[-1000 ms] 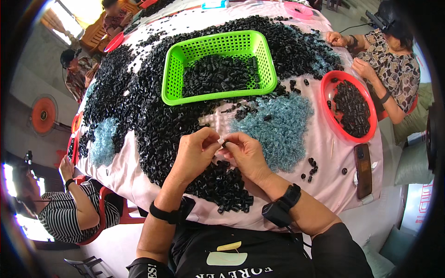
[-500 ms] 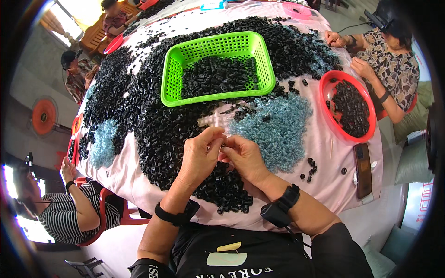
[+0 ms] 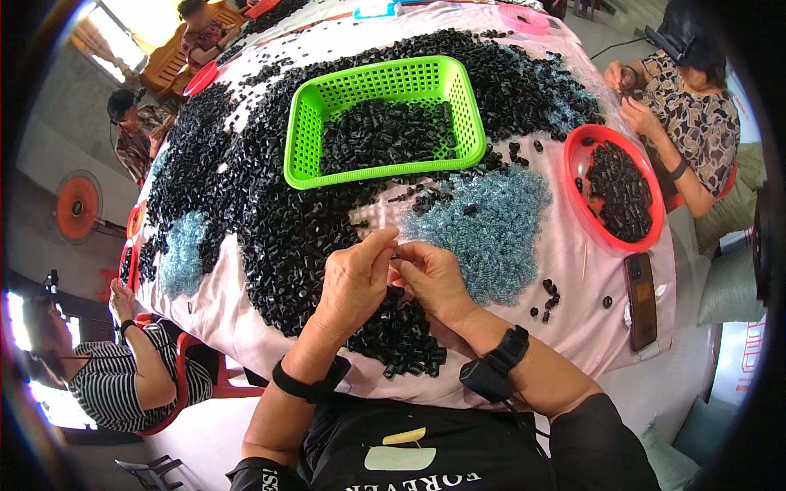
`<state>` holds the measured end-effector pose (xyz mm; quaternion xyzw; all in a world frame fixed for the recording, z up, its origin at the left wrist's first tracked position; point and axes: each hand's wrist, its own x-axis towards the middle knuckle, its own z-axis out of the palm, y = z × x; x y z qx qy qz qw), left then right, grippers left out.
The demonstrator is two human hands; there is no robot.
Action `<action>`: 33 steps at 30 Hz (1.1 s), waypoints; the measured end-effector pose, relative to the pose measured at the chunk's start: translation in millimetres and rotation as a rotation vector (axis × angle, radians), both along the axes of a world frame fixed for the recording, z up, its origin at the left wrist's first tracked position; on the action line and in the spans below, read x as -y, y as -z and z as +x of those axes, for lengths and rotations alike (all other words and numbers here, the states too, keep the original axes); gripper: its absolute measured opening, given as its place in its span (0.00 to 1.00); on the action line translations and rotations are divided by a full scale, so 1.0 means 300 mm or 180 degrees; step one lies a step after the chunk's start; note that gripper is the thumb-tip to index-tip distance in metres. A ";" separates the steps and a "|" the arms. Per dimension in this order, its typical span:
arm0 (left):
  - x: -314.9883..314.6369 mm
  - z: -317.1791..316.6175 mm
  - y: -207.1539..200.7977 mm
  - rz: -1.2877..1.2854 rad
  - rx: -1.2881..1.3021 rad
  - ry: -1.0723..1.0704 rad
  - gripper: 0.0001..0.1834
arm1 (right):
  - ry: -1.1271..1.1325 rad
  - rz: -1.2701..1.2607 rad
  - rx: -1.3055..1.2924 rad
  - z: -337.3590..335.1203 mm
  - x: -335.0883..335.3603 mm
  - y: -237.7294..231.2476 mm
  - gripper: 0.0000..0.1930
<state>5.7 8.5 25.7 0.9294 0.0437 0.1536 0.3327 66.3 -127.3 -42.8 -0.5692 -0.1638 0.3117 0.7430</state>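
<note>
My left hand (image 3: 358, 274) and my right hand (image 3: 434, 278) meet fingertip to fingertip over the table's near side. Both are closed in a pinch. A small dark bit shows between the fingertips, but the fingers hide most of it. Below and left of my hands spreads a large heap of small black plastic parts (image 3: 282, 245). Right beside my right hand lies a pile of small bluish, clear, coil-like pieces (image 3: 495, 237). Beyond the hands, a green perforated basket (image 3: 385, 173) holds more black parts.
A red basin (image 3: 573, 196) of black parts stands at the right, with a phone (image 3: 641, 303) near it. Pink cloth (image 3: 573, 344) covers the table. Co-workers sit at the right (image 3: 688, 123) and left (image 3: 139, 376). An orange fan (image 3: 78, 206) stands at left.
My left fingers have shifted slightly against the right ones; both hands stay in the same spot. The co-worker at the right has drawn one hand back from the heap toward the other.
</note>
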 end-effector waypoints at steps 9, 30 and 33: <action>-0.014 0.009 -0.002 0.0106 0.0252 0.0062 0.11 | 0.0011 -0.0070 -0.0029 0.001 0.002 -0.009 0.08; -0.080 0.182 0.099 0.0713 -0.0340 0.0191 0.10 | 0.1152 0.0026 0.0258 -0.014 -0.010 -0.024 0.06; -0.085 0.176 0.091 0.0656 -0.0516 0.0160 0.10 | 0.0979 -0.0043 0.0061 -0.018 -0.004 -0.051 0.06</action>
